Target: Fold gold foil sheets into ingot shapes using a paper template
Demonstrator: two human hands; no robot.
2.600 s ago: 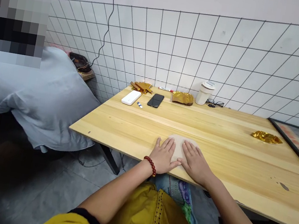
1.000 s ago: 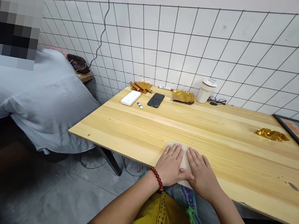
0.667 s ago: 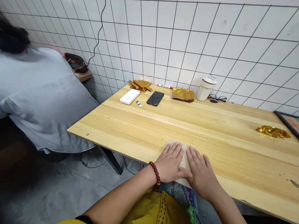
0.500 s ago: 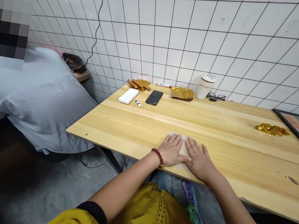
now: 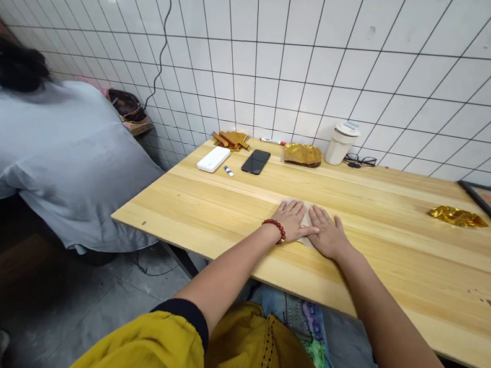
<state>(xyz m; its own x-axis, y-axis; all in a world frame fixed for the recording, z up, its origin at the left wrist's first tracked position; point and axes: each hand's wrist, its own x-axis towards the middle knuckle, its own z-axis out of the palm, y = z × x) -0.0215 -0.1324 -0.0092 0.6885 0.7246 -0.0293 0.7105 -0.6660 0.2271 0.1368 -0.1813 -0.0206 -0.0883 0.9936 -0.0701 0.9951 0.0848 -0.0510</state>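
Note:
A thin pale sheet (image 5: 308, 219), perhaps paper, lies on the wooden table (image 5: 205, 202) and is mostly hidden under my palms. My left hand (image 5: 292, 217), with a red bead bracelet at the wrist, rests flat on its left part, fingers stretched forward. On its right part my right hand (image 5: 327, 233) lies flat as well, fingers out. My left thumb reaches across to touch my right hand. Neither hand grips anything.
Along the back are gold foil strips (image 5: 232, 140), a red-and-white marker (image 5: 272, 141), a foil stack (image 5: 302, 154), a white cup (image 5: 341, 143) and glasses (image 5: 360, 160). Nearer lie a white power bank (image 5: 214, 158) and a phone (image 5: 256, 161). Crumpled gold foil (image 5: 457, 216) lies right. A person (image 5: 58, 146) sits left.
Both hands have slid forward on the table, away from its front edge, with the pale sheet under them. They are still flat and side by side.

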